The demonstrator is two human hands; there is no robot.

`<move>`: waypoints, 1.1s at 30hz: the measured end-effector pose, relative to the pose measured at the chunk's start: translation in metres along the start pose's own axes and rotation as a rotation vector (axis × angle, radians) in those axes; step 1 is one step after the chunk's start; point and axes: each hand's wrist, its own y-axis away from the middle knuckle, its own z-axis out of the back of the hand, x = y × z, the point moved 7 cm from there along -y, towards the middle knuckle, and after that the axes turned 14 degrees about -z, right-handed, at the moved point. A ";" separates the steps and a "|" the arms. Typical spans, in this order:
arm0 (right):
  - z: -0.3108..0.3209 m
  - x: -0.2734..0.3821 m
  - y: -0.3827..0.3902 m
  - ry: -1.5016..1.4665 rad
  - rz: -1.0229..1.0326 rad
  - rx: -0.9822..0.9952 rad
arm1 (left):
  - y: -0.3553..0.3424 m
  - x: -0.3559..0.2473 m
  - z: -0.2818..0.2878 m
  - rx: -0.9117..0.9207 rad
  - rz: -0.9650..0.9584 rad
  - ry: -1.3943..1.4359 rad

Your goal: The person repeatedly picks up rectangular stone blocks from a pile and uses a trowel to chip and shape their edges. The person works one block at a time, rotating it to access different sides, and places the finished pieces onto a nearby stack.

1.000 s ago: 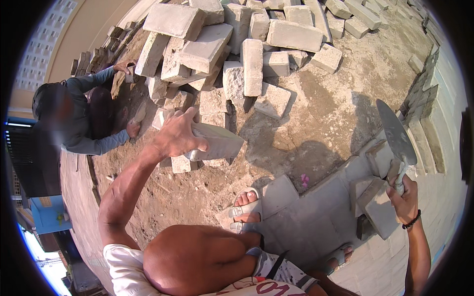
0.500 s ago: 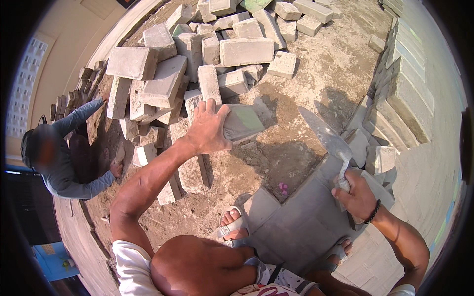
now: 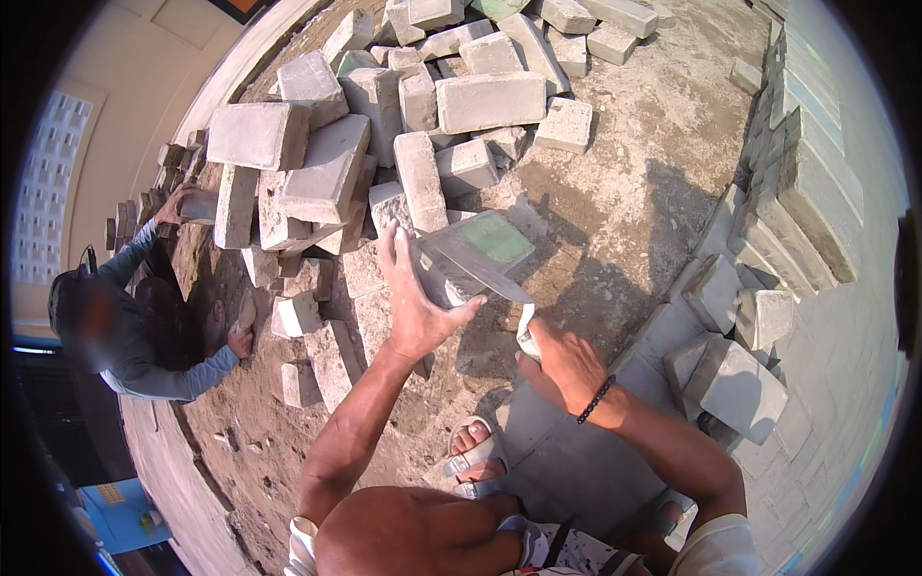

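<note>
A grey paving block with a green patch (image 3: 499, 235) is in front of me, above the dirt. My left hand (image 3: 418, 302) grips its left end, fingers along the far side and thumb on the near side. In my right hand (image 3: 567, 365) is the pale handle of a pointed trowel (image 3: 483, 272). Its metal blade points up and left, lying across the block's top close to my left hand. Whether the blade touches the block I cannot tell. Part of the block is hidden behind the blade.
A heap of loose grey blocks (image 3: 490, 101) rises ahead and left. Stacked blocks (image 3: 802, 206) line the right, with a few tilted ones (image 3: 740, 384) nearer. Laid paving (image 3: 576, 470) lies by my feet. A crouching co-worker (image 3: 154, 326) handles a block at left.
My right hand has brought the trowel leftward, from above the paving to across the block. My left hand still holds the block's end, its thumb now further out. The co-worker's far hand now holds a block.
</note>
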 end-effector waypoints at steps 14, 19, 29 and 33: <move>0.013 -0.062 0.000 -0.095 -0.316 0.088 | 0.038 0.007 -0.006 0.099 0.418 -0.041; -0.015 -0.065 0.017 -0.065 -0.333 0.080 | 0.049 0.000 -0.016 0.141 0.454 0.060; -0.054 -0.072 0.024 -0.041 -0.347 0.173 | 0.106 0.006 -0.031 0.101 0.576 0.085; -0.066 -0.078 0.032 -0.058 -0.382 0.182 | 0.122 0.033 -0.049 -0.491 0.960 0.938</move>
